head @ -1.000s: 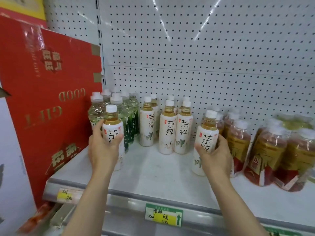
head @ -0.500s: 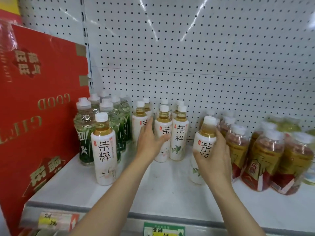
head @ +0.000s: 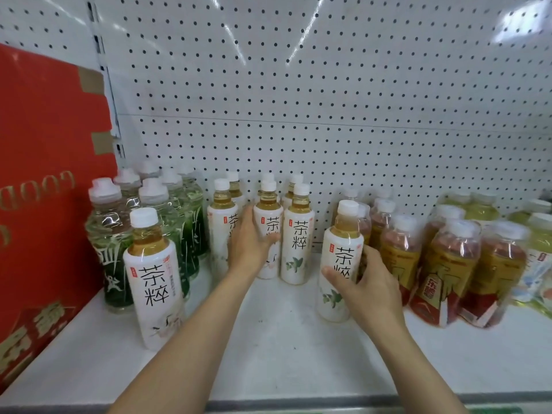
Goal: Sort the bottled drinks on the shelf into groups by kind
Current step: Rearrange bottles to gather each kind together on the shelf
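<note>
Several white-labelled tea bottles stand on the white shelf (head: 280, 339). One tea bottle (head: 155, 279) stands alone at the front left. My left hand (head: 249, 246) grips a tea bottle (head: 268, 225) in the middle group at the back, next to another tea bottle (head: 297, 234). My right hand (head: 366, 282) grips a separate tea bottle (head: 340, 258) that stands upright further right. Green-labelled clear bottles (head: 119, 234) cluster at the back left. Shrink-wrapped packs of red-and-yellow bottles (head: 448, 264) sit at the right.
A large red gift carton (head: 44, 189) leans at the left end of the shelf. White pegboard (head: 298, 100) forms the back wall. Pale yellow-green wrapped bottles (head: 531, 234) stand at the far right.
My left hand let go of the front-left tea bottle and moved right to the middle group, where it now grips a bottle. My right hand keeps its bottle.
</note>
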### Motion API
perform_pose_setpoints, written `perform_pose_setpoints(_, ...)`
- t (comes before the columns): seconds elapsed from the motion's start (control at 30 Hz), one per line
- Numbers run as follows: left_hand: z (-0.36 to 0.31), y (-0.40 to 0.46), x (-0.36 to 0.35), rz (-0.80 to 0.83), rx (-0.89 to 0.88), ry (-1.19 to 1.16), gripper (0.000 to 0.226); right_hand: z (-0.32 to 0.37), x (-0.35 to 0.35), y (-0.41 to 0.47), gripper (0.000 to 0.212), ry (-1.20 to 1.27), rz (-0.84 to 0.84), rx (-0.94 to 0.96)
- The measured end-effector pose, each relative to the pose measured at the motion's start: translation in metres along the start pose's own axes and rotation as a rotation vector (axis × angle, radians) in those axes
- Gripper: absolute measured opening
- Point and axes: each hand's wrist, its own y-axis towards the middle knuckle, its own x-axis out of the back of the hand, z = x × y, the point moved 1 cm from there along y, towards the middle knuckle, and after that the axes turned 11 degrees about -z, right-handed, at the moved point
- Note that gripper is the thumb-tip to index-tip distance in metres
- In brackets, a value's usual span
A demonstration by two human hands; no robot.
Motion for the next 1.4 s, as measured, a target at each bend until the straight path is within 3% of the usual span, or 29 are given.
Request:
perform_pose_setpoints(0.07,-0.004,-0.008,0.001,-0.051,-0.053,0.011,0.085,-0.001,-0.001,0.000,0.065,-0.004,0.007,-0.002)
perform_pose_setpoints(0.17,-0.023,-0.022,0.003,-0.232,-0.341,0.059,0.086,0.000,0.001,0.000,0.064,-0.005,0.003,-0.009)
perform_pose_setpoints(0.27,-0.038,-0.018,-0.007,-0.203,-0.532,0.203,0.091,0.000,0.000,0.001,0.064,-0.006,0.002,-0.008)
perform_pose_setpoints(0.37,-0.039,-0.014,-0.015,-0.189,-0.548,0.372,0.088,-0.003,0.001,0.001,0.065,0.010,0.010,-0.006)
perform_pose_setpoints(0.63,-0.039,-0.013,-0.020,-0.209,-0.602,0.486,0.080,-0.015,0.002,-0.005,0.072,-0.013,0.101,0.002)
perform_pose_setpoints(0.73,-0.037,-0.013,-0.022,-0.198,-0.603,0.463,0.081,-0.020,0.002,-0.009,0.076,-0.035,0.111,0.010)
perform_pose_setpoints(0.83,-0.025,-0.015,-0.015,-0.354,-0.655,0.297,0.074,-0.020,0.000,-0.010,0.071,-0.048,0.111,0.006)
perform_pose_setpoints(0.9,-0.018,-0.013,-0.002,-0.479,-0.569,0.201,0.074,-0.016,-0.004,-0.009,0.068,-0.049,0.133,0.011)
perform_pose_setpoints(0.97,-0.011,-0.007,0.013,-0.514,-0.362,0.146,0.080,-0.010,-0.011,-0.008,0.067,-0.054,0.165,0.030)
perform_pose_setpoints(1.17,0.011,0.008,0.030,-0.366,0.068,-0.002,0.088,0.007,-0.043,0.007,0.059,-0.081,0.265,0.035)
perform_pose_setpoints(1.4,0.018,0.012,0.043,-0.310,0.221,-0.181,0.072,0.008,-0.056,0.021,0.059,-0.043,0.263,0.032)
